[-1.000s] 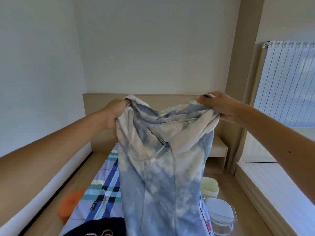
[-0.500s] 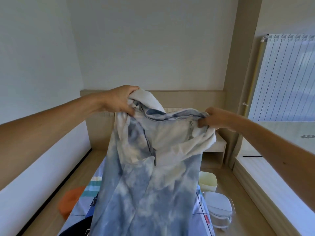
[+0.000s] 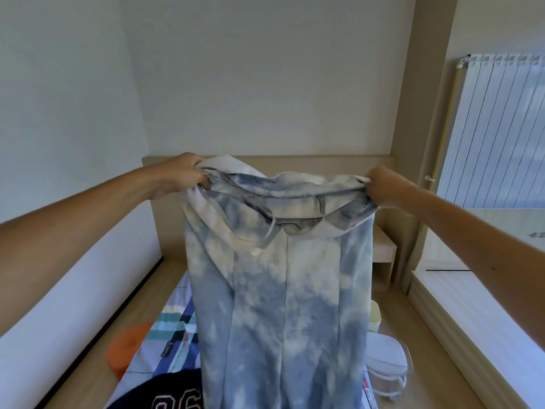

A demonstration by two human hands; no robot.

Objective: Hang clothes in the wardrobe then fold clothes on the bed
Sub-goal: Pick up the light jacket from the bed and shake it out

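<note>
I hold a blue-and-white tie-dye hoodie point(image 3: 283, 305) up in front of me, spread wide and hanging straight down over the bed. My left hand point(image 3: 184, 175) grips its top left corner and my right hand point(image 3: 383, 187) grips its top right corner, both at about the same height. The hood and a drawstring sag between them. A dark garment with white numbers point(image 3: 174, 394) lies on the bed below, partly hidden by the hoodie.
A striped sheet point(image 3: 174, 329) covers the bed, with an orange item point(image 3: 126, 349) at its left edge. The wooden headboard point(image 3: 295, 162) is behind. A nightstand point(image 3: 382, 255), a pale bin point(image 3: 374, 317) and a white container point(image 3: 386, 358) stand at right; a window ledge point(image 3: 472, 320) runs along the right side.
My hands have moved apart and levelled out, stretching the hoodie's top edge wide. The garment now hangs flat with its front seams showing.
</note>
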